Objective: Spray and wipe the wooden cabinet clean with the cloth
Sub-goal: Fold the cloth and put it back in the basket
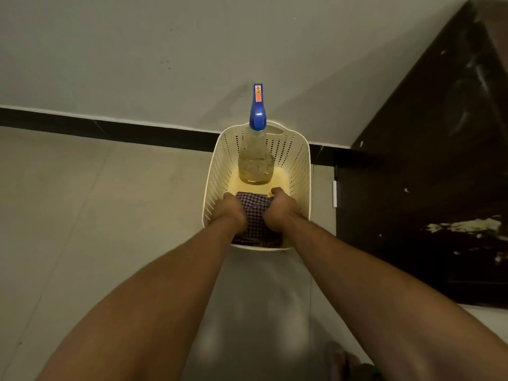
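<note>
While both arms reached down from the lower corners of the frame, the left hand (229, 213) and the right hand (280, 207) met inside a cream perforated basket (217, 171) at the centre of the picture. Between them lay the cloth (254, 213), a small-checked, dark piece bunched against the near wall of the basket. Each hand's fingers were curled closed into the fabric, one on either side, gripping it. The fingertips themselves were hidden under the folds.

Just beyond the cloth, toward the top of the basket, stood the spray bottle (255, 163), clear-bodied with pale liquid and a blue trigger head (257, 114) rising above the rim. It was apart from both hands and untouched.

At the right edge of the frame rose the wooden cabinet (428, 166), dark, with pale smears across its lower face. It stood near the basket but was not touching it.

The cloth looked soft and light; it would likely drape and trail when lifted, so gathering it in a wad, as the hands appeared to be doing, seemed sensible. The bottle would probably be the heavier item, smooth and perhaps slippery on its body. Its narrow neck under the trigger looked the surest place to take hold.
</note>
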